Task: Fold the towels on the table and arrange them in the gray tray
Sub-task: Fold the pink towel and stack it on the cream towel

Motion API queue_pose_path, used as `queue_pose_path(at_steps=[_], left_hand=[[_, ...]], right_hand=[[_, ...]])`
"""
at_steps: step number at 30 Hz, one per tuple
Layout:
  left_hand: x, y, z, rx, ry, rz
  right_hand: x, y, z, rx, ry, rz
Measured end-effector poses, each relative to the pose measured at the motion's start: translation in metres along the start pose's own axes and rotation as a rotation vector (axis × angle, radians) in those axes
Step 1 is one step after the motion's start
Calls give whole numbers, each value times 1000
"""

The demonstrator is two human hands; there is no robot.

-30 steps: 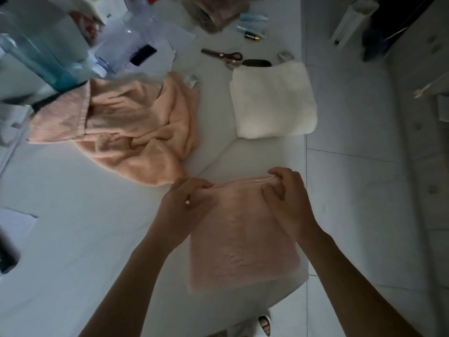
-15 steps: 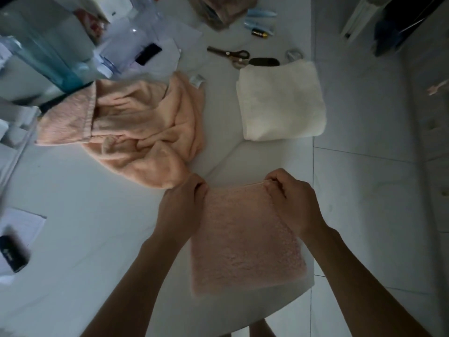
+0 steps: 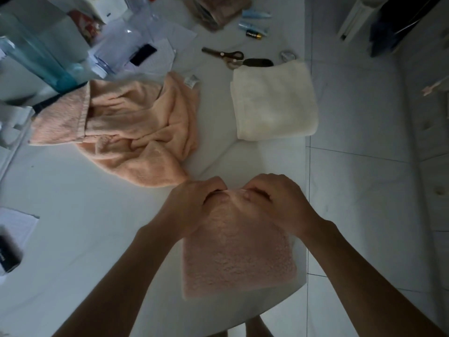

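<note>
A small pink towel [image 3: 239, 259] lies folded flat at the near right edge of the white table [image 3: 73, 215]. My left hand [image 3: 194, 203] and my right hand [image 3: 274, 200] both pinch its far edge, close together near the middle. A crumpled peach towel [image 3: 131, 127] lies at the left centre. A folded white towel [image 3: 273, 103] sits at the right edge further back. No gray tray is visible in this view.
Scissors [image 3: 224, 54], a dark flat object [image 3: 258, 62], small tubes and a battery [image 3: 254, 34] lie behind the white towel. Clear plastic containers [image 3: 116, 47] and papers crowd the back left. A dark device [image 3: 8, 256] lies at the left. Tiled floor is to the right.
Both hands slid inward along the pink towel's far edge, from its corners to the middle, bunching the edge slightly. The view shifted a little.
</note>
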State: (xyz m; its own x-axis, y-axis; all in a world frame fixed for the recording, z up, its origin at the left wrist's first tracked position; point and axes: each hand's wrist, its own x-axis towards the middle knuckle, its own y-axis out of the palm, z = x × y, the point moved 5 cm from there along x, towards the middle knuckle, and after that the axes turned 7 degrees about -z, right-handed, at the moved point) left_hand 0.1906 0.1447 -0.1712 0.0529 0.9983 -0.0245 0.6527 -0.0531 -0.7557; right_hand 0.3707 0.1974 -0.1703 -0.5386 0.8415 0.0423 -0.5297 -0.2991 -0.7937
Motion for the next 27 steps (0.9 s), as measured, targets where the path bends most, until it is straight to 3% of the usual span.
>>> queue_pose_path(at_steps=[5, 9, 12, 17, 19, 22, 27], left_hand=[[9, 7, 2, 77, -37, -119], [14, 17, 12, 123, -156, -97], [2, 9, 5, 163, -166, -123], [-45, -1, -37, 120, 38, -300], [-58, 16, -46, 125, 91, -210], [-63, 44, -18, 315, -25, 22], [-65, 59, 22, 327, -147, -40]], right_hand=[[6, 13, -10, -114, 47, -123], [6, 25, -14, -133, 211, -173], [-2, 23, -7, -228, 231, -181], [-33, 25, 33, -249, 114, -260], [-49, 40, 44, -296, -6, -162], [-60, 56, 32, -371, -62, -20], [-55, 61, 1, -390, 85, 26]])
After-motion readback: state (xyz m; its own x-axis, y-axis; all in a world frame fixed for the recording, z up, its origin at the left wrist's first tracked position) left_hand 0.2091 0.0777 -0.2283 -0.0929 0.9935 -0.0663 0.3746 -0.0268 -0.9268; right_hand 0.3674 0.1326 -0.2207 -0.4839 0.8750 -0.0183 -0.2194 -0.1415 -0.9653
